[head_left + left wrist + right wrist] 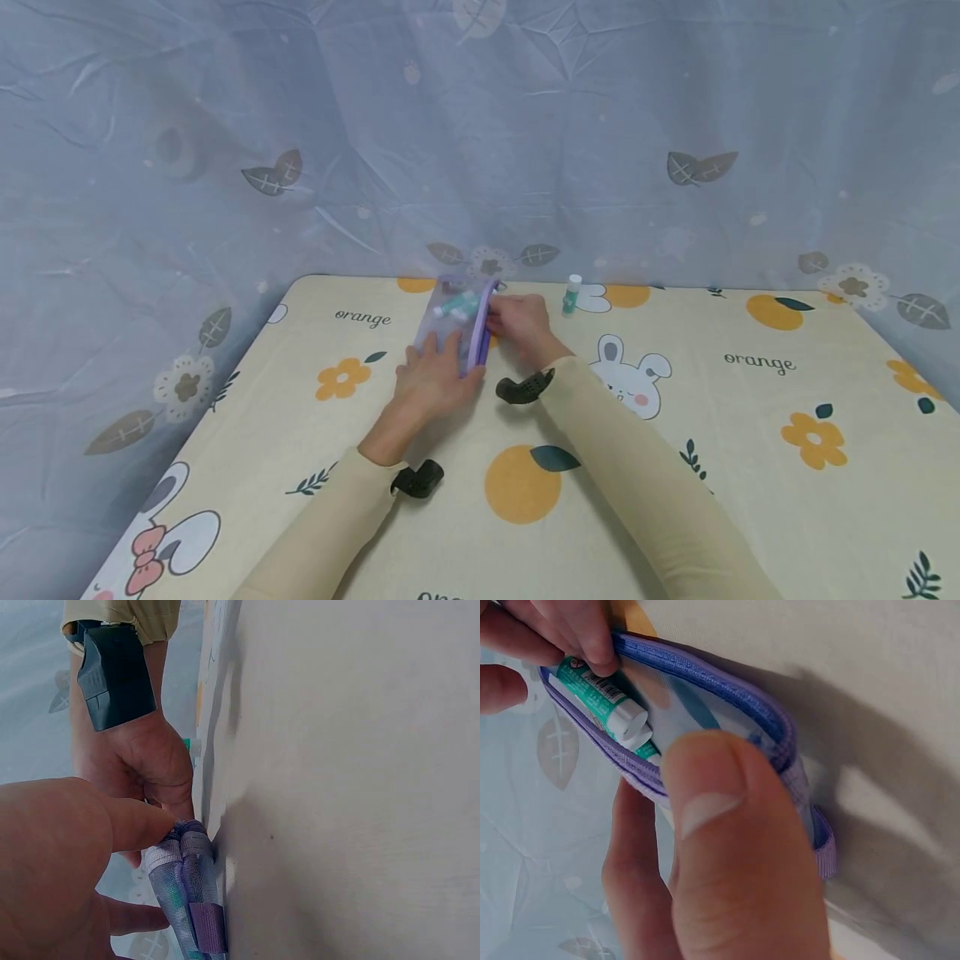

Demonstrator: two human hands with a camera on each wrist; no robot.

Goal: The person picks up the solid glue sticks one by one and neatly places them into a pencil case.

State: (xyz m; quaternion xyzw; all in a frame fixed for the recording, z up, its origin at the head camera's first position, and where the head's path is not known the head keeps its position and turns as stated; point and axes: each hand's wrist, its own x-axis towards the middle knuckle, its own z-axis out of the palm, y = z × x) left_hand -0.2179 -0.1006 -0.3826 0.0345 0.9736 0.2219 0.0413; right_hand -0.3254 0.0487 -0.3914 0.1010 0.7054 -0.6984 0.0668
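Purple trim runs along the open mouth of a clear pouch [453, 325], and the right hand [517, 321] pinches that zipper edge between thumb and fingers. Inside the pouch, seen from the right wrist, lie small green-and-white tubes [604, 701], caps toward the opening. The left hand [435, 379] lies flat on the near end of the pouch, fingers straight, pressing it to the table [750, 467]. From the left wrist, its thumb [139, 821] touches the pouch's purple end.

Just right of the pouch, past the right hand, a small white-capped green bottle [572, 294] stands upright, apart from everything else. Nothing lies between it and the pouch but the hand.

Behind the pouch a grey leaf-print curtain [600, 150] hangs close at the table's far edge. Nearer than the pouch and to its right, the printed cloth spreads wide.
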